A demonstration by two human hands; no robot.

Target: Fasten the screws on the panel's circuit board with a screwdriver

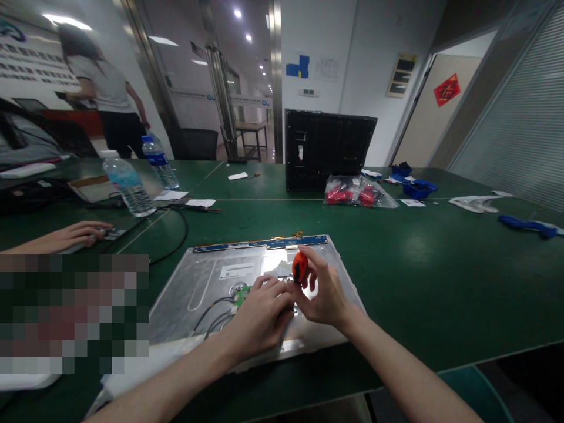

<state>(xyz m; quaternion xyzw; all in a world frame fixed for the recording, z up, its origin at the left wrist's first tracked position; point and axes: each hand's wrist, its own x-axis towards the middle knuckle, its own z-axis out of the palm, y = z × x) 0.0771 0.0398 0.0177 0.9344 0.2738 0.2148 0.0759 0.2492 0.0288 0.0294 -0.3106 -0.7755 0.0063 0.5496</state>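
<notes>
A flat silver metal panel (211, 267) lies before me, with a blue circuit strip (247, 244) along its far edge. Between the thumb and fingers of my right hand (324, 288) is a screwdriver with a red and black handle (300, 268), held upright over the panel. My left hand (264, 308) rests on the panel close to the tool, fingers curled together; what they hold, if anything, is hidden. Beside it are a small green circuit board (242, 295) and black cables (211, 309).
Across the table (409, 264) stand a black panel (328, 150) and a plastic bag with red items (359, 192). Two water bottles (130, 185) are at the left, near another person's hand (81, 235). Someone stands (108, 88) at the back left.
</notes>
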